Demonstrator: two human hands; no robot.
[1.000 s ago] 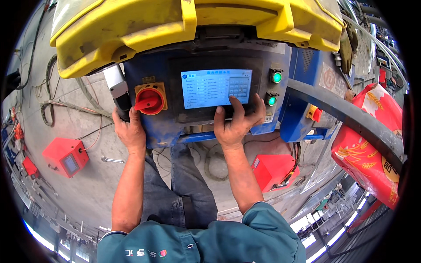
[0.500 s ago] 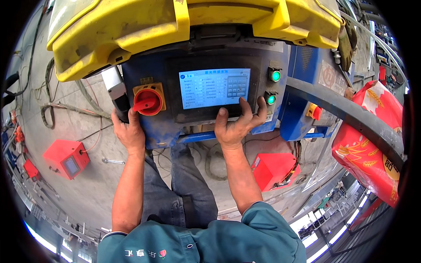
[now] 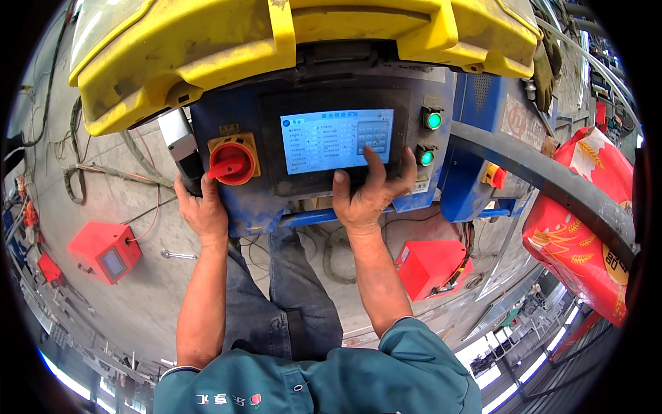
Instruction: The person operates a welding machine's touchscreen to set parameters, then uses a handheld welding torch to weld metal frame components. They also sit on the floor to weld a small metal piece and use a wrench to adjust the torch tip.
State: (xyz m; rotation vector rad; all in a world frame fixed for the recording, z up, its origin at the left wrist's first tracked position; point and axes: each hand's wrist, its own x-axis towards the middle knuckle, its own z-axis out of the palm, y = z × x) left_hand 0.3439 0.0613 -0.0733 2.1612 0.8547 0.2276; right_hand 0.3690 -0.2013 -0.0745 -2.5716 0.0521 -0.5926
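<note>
A blue machine panel (image 3: 248, 203) stands before me, with a lit touchscreen (image 3: 314, 148) in a black frame. My right hand (image 3: 364, 203) is spread over the screen's lower right, its index fingertip over the on-screen keypad (image 3: 374, 131). The thumb is apart, near the frame's lower edge. At the panel's left edge, my left hand (image 3: 205, 215) has thumb and index finger apart, beside a black-and-silver handle-like part (image 3: 181, 145). Its other fingers are largely hidden. Close to that thumb is a red rotary switch (image 3: 231, 164) on a yellow plate.
Two green-lit buttons (image 3: 432, 121) sit right of the screen. A yellow cover (image 3: 227, 55) overhangs the panel. Red boxes (image 3: 103, 252) and a wrench (image 3: 178, 254) lie on the floor among cables. To the right are a dark curved bar (image 3: 545, 176) and a red printed bag (image 3: 576, 234).
My right hand has shifted slightly left, and its index finger has reached up onto the keypad. The keypad looks darker now. My left hand has stayed in place.
</note>
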